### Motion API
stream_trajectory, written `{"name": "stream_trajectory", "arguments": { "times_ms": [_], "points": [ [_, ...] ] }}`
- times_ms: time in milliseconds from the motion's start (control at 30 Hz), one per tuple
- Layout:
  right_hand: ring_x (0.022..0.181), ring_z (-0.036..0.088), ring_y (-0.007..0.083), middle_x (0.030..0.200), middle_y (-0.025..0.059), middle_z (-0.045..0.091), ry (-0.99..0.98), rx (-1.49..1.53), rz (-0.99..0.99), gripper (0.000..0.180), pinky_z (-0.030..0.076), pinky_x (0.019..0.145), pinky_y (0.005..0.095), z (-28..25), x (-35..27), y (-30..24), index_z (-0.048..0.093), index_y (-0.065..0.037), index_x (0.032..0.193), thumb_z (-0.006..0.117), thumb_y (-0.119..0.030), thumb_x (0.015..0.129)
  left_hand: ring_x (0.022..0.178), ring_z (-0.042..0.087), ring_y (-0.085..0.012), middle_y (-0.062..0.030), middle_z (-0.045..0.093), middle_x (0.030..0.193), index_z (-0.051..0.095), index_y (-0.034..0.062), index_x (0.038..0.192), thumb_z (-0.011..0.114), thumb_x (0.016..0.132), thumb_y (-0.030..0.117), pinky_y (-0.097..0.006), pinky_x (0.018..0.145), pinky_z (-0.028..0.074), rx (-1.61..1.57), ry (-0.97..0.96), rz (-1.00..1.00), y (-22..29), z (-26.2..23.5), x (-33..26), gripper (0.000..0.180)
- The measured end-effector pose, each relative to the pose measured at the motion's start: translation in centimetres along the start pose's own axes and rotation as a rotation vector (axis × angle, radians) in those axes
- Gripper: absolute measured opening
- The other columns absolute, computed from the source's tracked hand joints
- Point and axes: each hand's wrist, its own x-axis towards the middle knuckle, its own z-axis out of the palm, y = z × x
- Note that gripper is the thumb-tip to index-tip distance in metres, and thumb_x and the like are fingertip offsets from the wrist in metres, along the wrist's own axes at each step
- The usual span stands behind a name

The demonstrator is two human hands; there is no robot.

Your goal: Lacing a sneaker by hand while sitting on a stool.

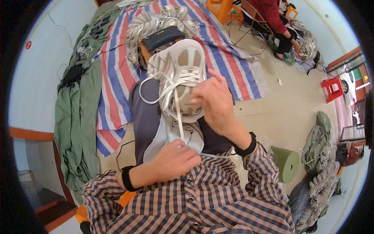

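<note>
Shoe (189,59)'s over your lap (146,113), ahead of your left hand (174,160), fingers pinching its lace (179,115); your right hand (216,102)'s curled just beside it, can't tell if it's gripping.

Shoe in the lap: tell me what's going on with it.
The person's left hand holds a white lace stretched from the beige-and-white shoe toward the body. The right hand is at the shoe's right side; its grip is unclear. Laces cross the shoe's front, with a loose loop out to the left.
</note>
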Motion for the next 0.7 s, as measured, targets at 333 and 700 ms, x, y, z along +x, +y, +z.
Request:
{"name": "stream_trajectory", "arguments": {
  "times_ms": [333,700],
  "points": [
    [0.083,0.055,0.024,0.081,0.0045,0.06,-0.149,-0.23,0.102,0.012,0.039,0.077,0.0365,0.4,-0.4,1.1,0.064,-0.011,0.09,0.065,-0.011,0.078,0.075,0.062,-0.0269,-0.0103,0.059,0.117,0.055,0.0074,0.086,0.062,0.075,0.007,-0.037,0.069,0.049,0.131,0.276,-0.406,-2.4,0.3,0.9,0.013],
    [0.088,0.055,0.0251,0.084,0.0088,0.058,-0.404,-0.623,0.129,0.014,0.037,0.077,0.037,-0.5,0.8,-0.6,0.064,-0.007,0.084,0.065,-0.008,0.07,0.076,0.063,-0.0314,-0.0189,0.045,0.138,0.054,0.0056,0.086,0.062,0.08,0.008,-0.042,0.068,0.05,0.288,0.257,-0.596,-3.9,0.1,1.7,0.01]
  ]
}}
